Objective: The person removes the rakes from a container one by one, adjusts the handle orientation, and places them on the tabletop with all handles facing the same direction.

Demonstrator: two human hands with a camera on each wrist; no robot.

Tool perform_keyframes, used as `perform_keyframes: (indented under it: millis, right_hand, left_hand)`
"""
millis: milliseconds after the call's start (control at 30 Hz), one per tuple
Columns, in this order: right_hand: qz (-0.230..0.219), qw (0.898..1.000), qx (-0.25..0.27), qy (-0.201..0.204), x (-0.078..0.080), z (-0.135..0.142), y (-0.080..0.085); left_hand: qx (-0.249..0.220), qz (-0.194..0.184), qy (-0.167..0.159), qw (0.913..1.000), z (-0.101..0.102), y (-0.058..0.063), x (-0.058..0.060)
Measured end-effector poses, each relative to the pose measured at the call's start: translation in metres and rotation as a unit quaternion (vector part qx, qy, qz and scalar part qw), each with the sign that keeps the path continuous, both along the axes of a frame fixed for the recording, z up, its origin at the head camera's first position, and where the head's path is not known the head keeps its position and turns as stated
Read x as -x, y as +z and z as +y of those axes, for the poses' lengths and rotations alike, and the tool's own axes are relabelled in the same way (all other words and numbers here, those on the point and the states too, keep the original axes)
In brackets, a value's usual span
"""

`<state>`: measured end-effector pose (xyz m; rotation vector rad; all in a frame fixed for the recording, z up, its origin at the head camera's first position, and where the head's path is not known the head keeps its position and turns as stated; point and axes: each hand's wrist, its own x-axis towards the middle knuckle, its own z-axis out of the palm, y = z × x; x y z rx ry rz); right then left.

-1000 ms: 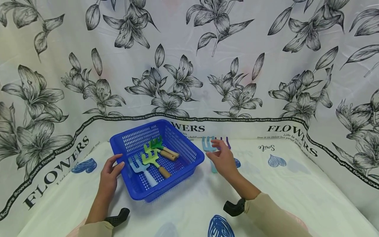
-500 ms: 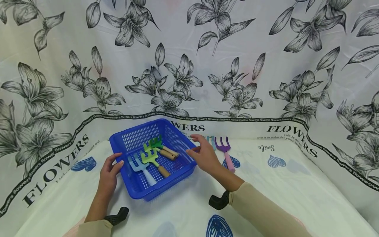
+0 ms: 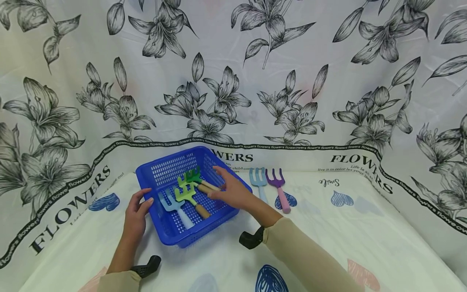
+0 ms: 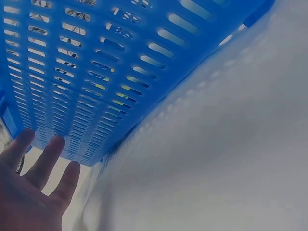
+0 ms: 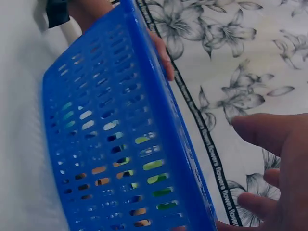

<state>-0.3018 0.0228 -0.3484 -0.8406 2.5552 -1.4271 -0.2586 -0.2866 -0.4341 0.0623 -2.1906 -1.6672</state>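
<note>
A blue plastic basket stands at an angle, left of centre. My left hand holds its left rim with thumb and forefinger; in the left wrist view the other fingers extend along the outer wall. My right hand hovers over the basket's right side, fingers spread and holding nothing. Inside lie a light blue hand fork, a light green hand fork with a wooden handle, and further green tools with wooden handles, partly covered by one another. The right thumb appears near those handles; contact is unclear.
Right of the basket, a light blue hand fork lies partly behind my right forearm. Beside it is a purple hand fork with a pink handle. A patterned cloth covers the surface, and a floral curtain hangs behind.
My right hand has moved left, from above the loose light blue fork to above the basket, uncovering both forks on the cloth. My left hand and the basket have stayed put.
</note>
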Motion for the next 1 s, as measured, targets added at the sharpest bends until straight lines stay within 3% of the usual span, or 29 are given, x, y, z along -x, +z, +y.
perform_keyframes:
  millis: [333,633,800,1000]
  right_hand:
    - [-0.069,0.993,-0.050,0.078,0.014,-0.009,0.001]
    - [-0.066,0.986,-0.095,0.121,0.020,-0.024,-0.005]
    - [-0.064,0.976,-0.151,0.142,0.023,-0.032,-0.007]
    - [-0.108,0.962,-0.190,0.165,0.026,-0.036,-0.009]
  left_hand:
    - [0.004,-0.003,0.011,0.9999,-0.001,0.001,-0.002]
    - [-0.002,-0.021,-0.002,0.9998,-0.005,-0.001,-0.003]
    - [-0.005,-0.024,-0.015,0.9996,-0.005,0.003,-0.003]
    - [-0.009,-0.025,-0.018,0.9995,-0.005,0.006,-0.003]
